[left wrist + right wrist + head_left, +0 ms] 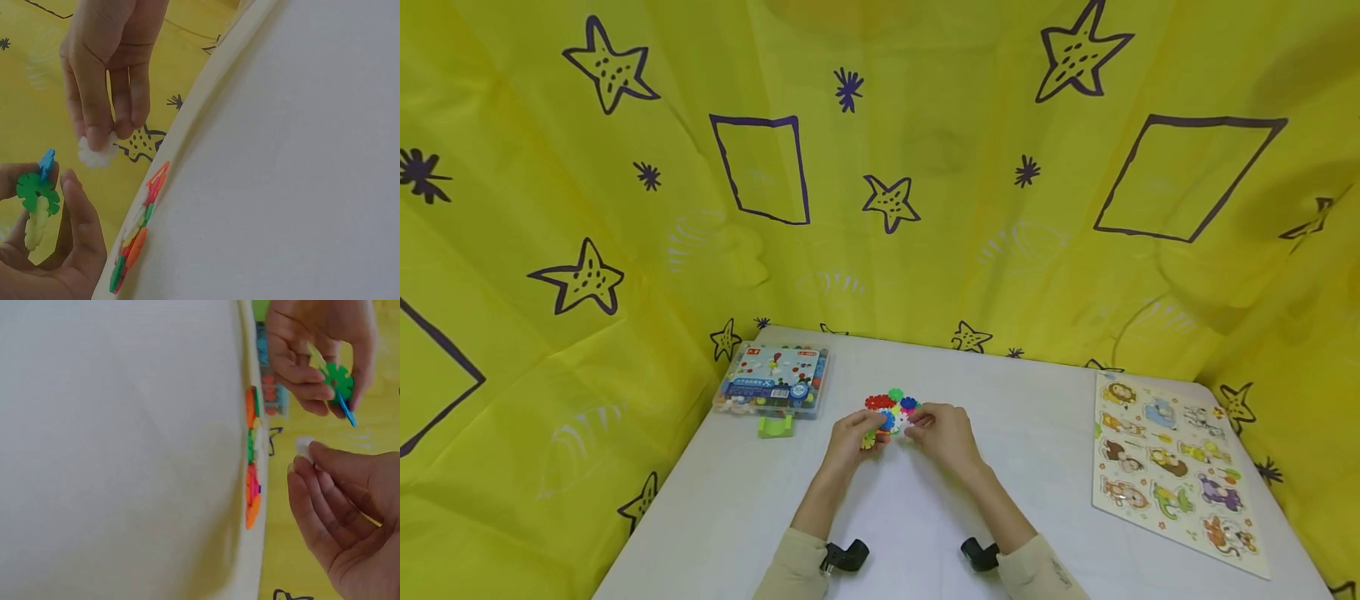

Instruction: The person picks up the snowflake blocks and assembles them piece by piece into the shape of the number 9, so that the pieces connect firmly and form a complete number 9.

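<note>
My left hand [848, 442] pinches a small joined cluster of plastic snowflake discs. A green disc [30, 189] sits in its middle, a blue disc [47, 164] slots in edge-on, and a pale yellow disc [37, 225] sticks out the other side. Between thumb and fingertips, my right hand [949, 435] holds a single white snowflake disc [95, 154]. The two hands face each other with a small gap between the white disc and the cluster. Loose discs, among them a red one [880, 402], lie on the table just beyond the hands.
A clear plastic box [775, 379] with a printed label stands at the table's back left, a light green piece [776, 427] in front of it. On the right lies an animal puzzle board [1172, 467]. Yellow patterned cloth [880, 275] surrounds the white table [1000, 383].
</note>
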Available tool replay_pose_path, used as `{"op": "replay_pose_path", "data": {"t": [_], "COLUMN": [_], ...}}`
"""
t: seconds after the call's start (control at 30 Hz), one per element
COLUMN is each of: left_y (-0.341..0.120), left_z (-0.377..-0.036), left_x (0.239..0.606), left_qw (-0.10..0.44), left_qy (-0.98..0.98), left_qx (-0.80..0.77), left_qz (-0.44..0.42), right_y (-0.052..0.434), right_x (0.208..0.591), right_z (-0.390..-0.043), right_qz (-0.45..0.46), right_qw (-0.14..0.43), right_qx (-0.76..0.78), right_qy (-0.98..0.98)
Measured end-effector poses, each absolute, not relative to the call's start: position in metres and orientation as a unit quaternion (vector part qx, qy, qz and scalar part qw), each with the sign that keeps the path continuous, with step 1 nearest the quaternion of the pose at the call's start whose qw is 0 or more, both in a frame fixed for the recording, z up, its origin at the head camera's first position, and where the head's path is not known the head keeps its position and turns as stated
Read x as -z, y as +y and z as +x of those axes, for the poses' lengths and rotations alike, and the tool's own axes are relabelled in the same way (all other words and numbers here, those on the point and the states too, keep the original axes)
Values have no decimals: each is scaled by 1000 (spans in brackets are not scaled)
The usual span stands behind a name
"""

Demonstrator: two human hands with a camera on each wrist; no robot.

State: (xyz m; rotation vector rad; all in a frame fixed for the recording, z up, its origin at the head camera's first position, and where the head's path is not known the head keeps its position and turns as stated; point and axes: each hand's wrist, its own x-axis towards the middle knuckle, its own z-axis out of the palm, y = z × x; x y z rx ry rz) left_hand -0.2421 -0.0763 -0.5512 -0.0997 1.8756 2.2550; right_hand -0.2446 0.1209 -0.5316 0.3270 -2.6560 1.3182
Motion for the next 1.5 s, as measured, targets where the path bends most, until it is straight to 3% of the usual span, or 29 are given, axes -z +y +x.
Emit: {"op": "replay_pose_path", "data": {"t": [0.23,0.9,1.5], "left_y": [-77,-74,-69], "left_z": [-239,-242,-238], "left_x": [551,553,555], "left_qw": [95,108,110], "left_qy": [671,629,629], "left_qx": [-734,-769,-769], "left_qz": [-49,-27,-9], "right_y": [127,129,129], "right_x": [519,520,528], "right_z": [-237,-229,-228], "right_qz": [117,110,142], "right_qw": [115,113,140], "right_qx": [-475,-593,-596], "right_qy": [-864,-789,-778]}}
